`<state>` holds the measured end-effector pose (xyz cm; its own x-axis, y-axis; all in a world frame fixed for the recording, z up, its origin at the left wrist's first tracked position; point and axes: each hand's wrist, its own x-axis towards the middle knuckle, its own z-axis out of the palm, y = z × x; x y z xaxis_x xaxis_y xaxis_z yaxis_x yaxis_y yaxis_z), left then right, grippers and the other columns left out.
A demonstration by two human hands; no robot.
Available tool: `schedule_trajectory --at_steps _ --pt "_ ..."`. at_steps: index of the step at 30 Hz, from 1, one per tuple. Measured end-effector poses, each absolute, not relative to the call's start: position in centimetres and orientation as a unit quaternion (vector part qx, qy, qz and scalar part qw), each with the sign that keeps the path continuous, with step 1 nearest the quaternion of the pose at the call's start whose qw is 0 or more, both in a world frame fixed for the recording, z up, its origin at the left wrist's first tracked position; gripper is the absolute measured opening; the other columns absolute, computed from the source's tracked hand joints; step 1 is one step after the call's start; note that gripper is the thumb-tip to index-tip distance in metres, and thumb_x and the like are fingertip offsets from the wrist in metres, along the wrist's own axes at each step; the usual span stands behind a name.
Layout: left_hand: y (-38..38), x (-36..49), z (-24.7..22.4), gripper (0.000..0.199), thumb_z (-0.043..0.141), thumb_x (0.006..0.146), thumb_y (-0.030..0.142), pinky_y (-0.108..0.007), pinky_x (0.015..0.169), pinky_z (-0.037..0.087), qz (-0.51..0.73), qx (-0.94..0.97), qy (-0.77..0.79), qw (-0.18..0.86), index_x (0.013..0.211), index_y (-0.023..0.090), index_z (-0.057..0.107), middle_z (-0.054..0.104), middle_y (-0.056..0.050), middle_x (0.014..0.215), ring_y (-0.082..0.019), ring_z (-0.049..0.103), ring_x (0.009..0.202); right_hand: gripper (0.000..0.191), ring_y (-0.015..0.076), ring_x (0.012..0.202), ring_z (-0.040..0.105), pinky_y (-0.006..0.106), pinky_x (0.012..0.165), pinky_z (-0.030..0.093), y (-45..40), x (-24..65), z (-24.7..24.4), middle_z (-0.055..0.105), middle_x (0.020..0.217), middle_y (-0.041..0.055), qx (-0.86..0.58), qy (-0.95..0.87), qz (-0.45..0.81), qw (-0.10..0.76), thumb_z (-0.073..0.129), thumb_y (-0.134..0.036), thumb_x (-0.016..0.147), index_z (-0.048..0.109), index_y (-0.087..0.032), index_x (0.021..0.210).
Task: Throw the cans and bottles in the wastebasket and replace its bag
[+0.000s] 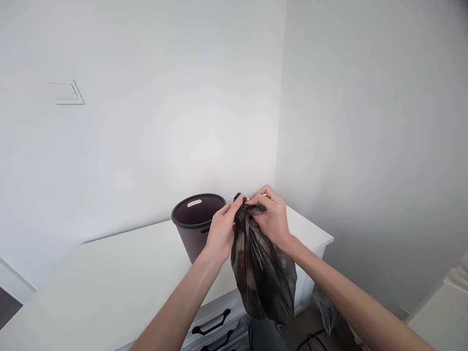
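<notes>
A full black plastic garbage bag (263, 273) hangs in front of the white cabinet, its neck gathered at the top. My left hand (222, 229) pinches the gathered neck from the left, thumb on the plastic. From the right, my right hand (272, 214) grips the same twisted top, fingers bent around it. Dim shapes show through the thin film, too unclear to name. Just behind my left hand stands a dark brown trash can (190, 236) with a black rim and cut-out handles; part of it is hidden by that hand.
The trash can stands on a white cabinet top (120, 282) set against the wall. Below its front edge are drawers with black handles (212, 322). A clear plastic bag (325, 307) and a dark cable (310, 336) lie on the floor at lower right.
</notes>
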<state>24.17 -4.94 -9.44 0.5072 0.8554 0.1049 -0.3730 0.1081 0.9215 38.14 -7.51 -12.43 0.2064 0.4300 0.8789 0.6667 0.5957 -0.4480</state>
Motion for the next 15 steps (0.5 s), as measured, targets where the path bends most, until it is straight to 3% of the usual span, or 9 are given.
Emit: schedule_trajectory --at_steps 7,12,15 --pt "-3.7 25.3 -12.5 0.032 0.087 0.075 0.044 -0.023 0.076 0.05 0.477 0.452 0.249 0.711 0.091 0.019 0.073 0.071 -0.002 0.091 -0.013 0.065 0.082 0.025 0.0196 0.087 0.068 0.034 0.081 0.055 -7.1 41.2 -13.9 0.07 0.092 0.0012 -0.495 -0.672 -0.063 0.547 0.062 -0.021 0.094 0.066 -0.027 0.118" --pt "-3.7 24.0 -15.5 0.036 0.081 0.081 0.05 -0.024 0.08 0.05 0.507 0.455 0.298 0.669 0.099 0.02 0.074 0.073 -0.004 0.104 -0.015 0.065 0.093 0.024 0.0193 0.089 0.07 0.031 0.076 0.056 -8.2 43.0 -17.2 0.073 0.099 0.0029 -0.526 -0.686 -0.06 0.5 0.057 -0.026 0.1 0.062 -0.027 0.123" --pt "-3.7 22.2 -17.3 0.037 0.078 0.084 0.052 -0.026 0.088 0.048 0.52 0.443 0.302 0.665 0.102 0.02 0.074 0.073 -0.006 0.12 -0.018 0.064 0.108 0.019 0.0186 0.082 0.069 0.03 0.074 0.055 -9.4 44.4 -19.6 0.071 0.092 0.0016 -0.561 -0.672 -0.033 0.482 0.057 -0.036 0.101 0.062 -0.028 0.118"
